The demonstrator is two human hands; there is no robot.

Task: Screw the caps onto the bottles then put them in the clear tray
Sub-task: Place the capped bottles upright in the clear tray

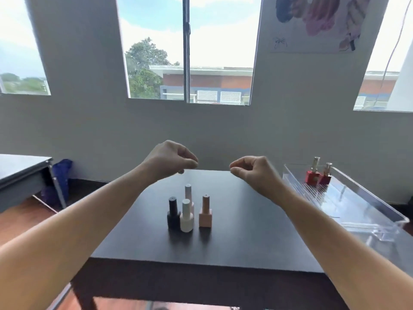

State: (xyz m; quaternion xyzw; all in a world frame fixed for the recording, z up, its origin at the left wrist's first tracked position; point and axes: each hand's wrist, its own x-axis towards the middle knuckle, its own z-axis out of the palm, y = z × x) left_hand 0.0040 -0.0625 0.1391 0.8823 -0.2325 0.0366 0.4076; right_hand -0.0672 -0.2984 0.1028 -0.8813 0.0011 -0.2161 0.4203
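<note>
Several capped nail polish bottles stand upright in a tight group mid-table: a black bottle (pixel 173 213), a white bottle (pixel 186 216), a pale pink bottle (pixel 188 193) behind them, and a peach bottle (pixel 205 212) to the right. Two red bottles (pixel 317 175) with gold caps stand at the far end of the clear tray (pixel 371 211) on the right. My left hand (pixel 171 161) and my right hand (pixel 254 173) hover above the table's far side, apart from every bottle. Their fingers are loosely curled and hold nothing.
The dark table (pixel 245 231) has its front edge close to me. A grey desk (pixel 20 175) stands at the left with a blue bag (pixel 62 177) beside it. The wall with windows lies right behind the table.
</note>
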